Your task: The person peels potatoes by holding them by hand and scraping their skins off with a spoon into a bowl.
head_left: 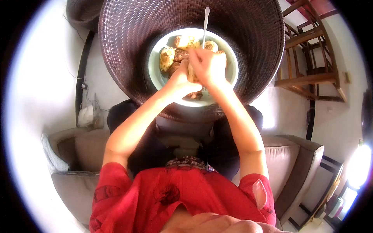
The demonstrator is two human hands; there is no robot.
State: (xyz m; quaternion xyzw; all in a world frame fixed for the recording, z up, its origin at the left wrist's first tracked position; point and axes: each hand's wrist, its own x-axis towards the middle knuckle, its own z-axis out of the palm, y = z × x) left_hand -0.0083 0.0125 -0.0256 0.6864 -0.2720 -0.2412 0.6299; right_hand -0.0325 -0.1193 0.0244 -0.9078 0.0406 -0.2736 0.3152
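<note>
Tuber (194,95), brown, lies inside the bowl's (154,69) near rim. Mid-bowl, my left hand (178,83) curls round a pale one (190,73); my right hand (211,66) bunches against it, pinching what I can't tell. Beyond, pale pieces (167,57) look peeled, brown pieces (180,55) unpeeled; a utensil (205,26) leans on the far rim.

Sideways passage is blocked by the woven basket (128,35) around the bowl (155,75); the far rim is crossed by a pale handle (205,27), but a gap is seen at the bowl's left.
</note>
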